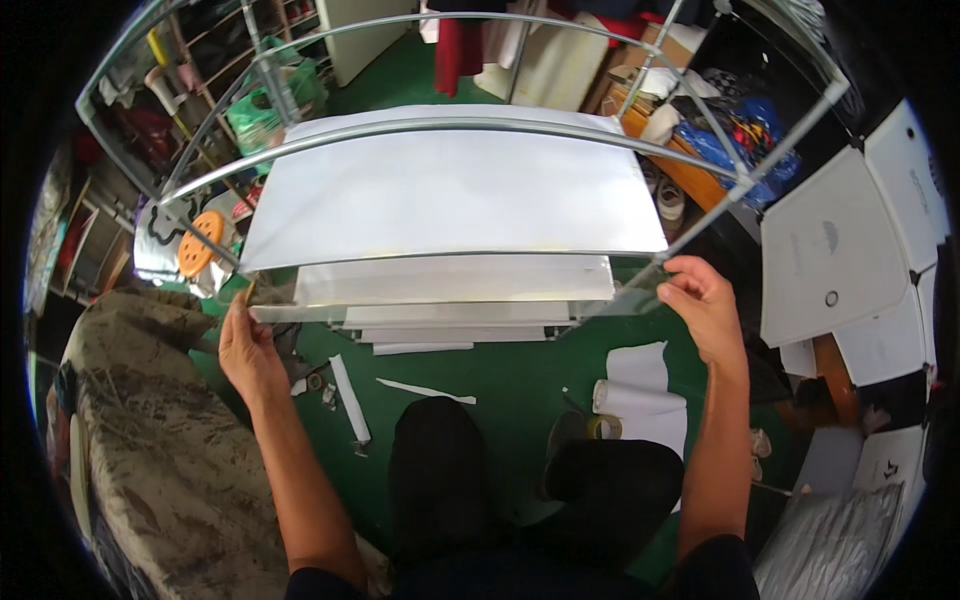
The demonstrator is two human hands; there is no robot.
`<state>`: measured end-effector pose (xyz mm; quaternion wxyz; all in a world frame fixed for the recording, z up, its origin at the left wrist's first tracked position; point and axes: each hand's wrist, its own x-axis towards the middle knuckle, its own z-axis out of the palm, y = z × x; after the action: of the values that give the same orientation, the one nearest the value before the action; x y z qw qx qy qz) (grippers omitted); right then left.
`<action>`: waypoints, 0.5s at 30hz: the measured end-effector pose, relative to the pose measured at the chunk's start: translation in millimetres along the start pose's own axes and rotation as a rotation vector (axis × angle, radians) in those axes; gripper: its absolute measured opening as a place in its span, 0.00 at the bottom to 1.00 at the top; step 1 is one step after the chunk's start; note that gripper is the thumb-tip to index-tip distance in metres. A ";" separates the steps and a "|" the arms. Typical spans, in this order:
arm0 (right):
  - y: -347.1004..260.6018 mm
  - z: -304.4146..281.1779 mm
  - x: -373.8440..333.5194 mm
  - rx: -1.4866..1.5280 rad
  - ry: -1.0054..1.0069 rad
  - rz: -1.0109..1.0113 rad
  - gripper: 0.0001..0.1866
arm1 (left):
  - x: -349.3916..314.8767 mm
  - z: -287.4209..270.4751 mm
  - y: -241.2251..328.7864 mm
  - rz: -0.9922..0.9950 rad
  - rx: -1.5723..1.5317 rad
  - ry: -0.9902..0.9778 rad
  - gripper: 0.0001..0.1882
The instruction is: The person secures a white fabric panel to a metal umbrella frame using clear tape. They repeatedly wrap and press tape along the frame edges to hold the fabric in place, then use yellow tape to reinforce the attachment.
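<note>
Rack L of printed wht panels

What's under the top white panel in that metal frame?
Beneath the top panel, front parts of lower white panels show, with green floor below. Their rear portions, and anything lying farther back on them, are hidden by the top panel.

Green floor, white panelled cabinet
</note>
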<state>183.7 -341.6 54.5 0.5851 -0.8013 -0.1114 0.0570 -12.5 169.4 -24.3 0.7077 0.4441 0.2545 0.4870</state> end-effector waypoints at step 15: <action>10.4 -5.1 4.0 0.017 0.133 0.003 0.05 | 4.2 -20.6 -7.3 0.006 -0.008 -0.150 0.04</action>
<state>189.8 -348.4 46.4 0.5981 -0.7983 -0.0708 0.0054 -23.7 180.1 -40.2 0.7250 0.4775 0.1974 0.4555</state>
